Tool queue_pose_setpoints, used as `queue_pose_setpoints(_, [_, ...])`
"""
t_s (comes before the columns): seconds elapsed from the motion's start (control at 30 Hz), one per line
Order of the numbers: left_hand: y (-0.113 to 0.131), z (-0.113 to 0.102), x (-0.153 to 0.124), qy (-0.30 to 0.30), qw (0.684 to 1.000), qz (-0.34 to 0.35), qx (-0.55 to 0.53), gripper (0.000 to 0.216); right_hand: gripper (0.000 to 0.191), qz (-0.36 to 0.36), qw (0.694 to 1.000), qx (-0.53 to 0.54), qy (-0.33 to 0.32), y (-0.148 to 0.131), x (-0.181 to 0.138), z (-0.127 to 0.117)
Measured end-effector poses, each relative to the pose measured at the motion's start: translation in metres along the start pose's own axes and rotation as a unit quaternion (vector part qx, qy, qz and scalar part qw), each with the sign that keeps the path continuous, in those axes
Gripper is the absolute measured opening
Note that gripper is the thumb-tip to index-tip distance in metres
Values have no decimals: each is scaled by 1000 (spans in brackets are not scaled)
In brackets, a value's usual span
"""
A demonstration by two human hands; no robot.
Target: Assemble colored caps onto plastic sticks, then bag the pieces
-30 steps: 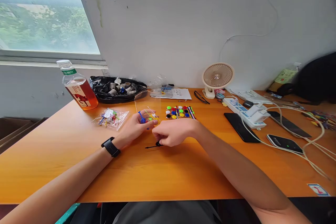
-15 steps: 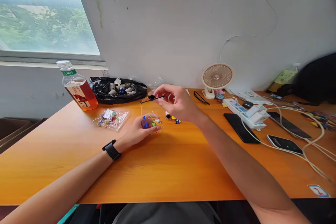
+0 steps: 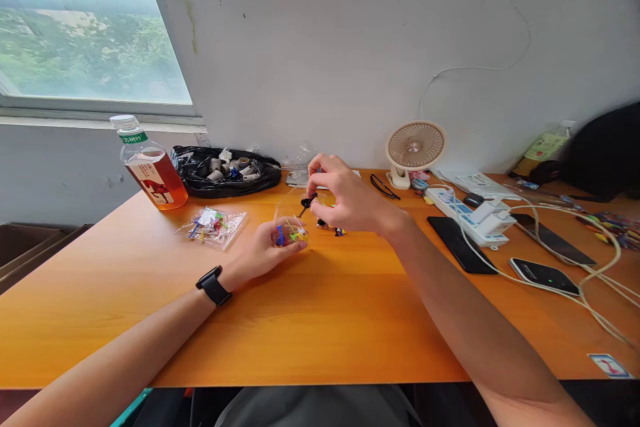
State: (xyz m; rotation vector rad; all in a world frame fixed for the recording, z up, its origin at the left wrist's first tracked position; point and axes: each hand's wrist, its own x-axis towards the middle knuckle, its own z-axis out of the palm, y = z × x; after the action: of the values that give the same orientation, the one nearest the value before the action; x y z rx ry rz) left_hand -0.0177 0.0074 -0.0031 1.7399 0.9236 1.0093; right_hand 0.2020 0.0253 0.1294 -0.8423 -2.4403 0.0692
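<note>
My left hand (image 3: 260, 250), with a black watch on the wrist, rests on the orange table (image 3: 320, 320) and is closed round a small clear bag of coloured picks (image 3: 289, 232). My right hand (image 3: 345, 199) hovers just above and right of it, pinching a black pick (image 3: 307, 203) whose tip points down toward the bag's mouth. Under the right hand lie more coloured picks (image 3: 333, 227), mostly hidden by it.
A filled clear bag of picks (image 3: 213, 224) lies to the left, with a tea bottle (image 3: 150, 167) and a black bag of small parts (image 3: 225, 170) behind it. At right are a small fan (image 3: 414, 147), a power strip (image 3: 470, 210), phones (image 3: 457, 233) and cables.
My right hand picked the black pick up off the table, lifted it high, and has now brought it down toward the bag in my left hand. The left hand has barely moved.
</note>
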Motion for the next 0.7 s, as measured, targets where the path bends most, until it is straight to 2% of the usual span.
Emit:
queue_pose_setpoints(0.13, [-3, 0, -1, 0, 999, 25, 25, 42, 11, -12, 997, -63, -44, 0, -2, 3])
queue_pose_setpoints(0.27, [1, 1, -1, 16, 999, 25, 33, 43, 14, -19, 997, -65, -45, -2, -4, 1])
queue_pose_setpoints(0.47, [10, -1, 0, 18, 999, -15, -40, 48, 17, -12, 999, 13, -46, 2, -4, -4])
queue_pose_setpoints(0.7, [16, -6, -4, -40, 988, -53, -137, 54, 18, -2, 987, 118, -113, 8, -4, -7])
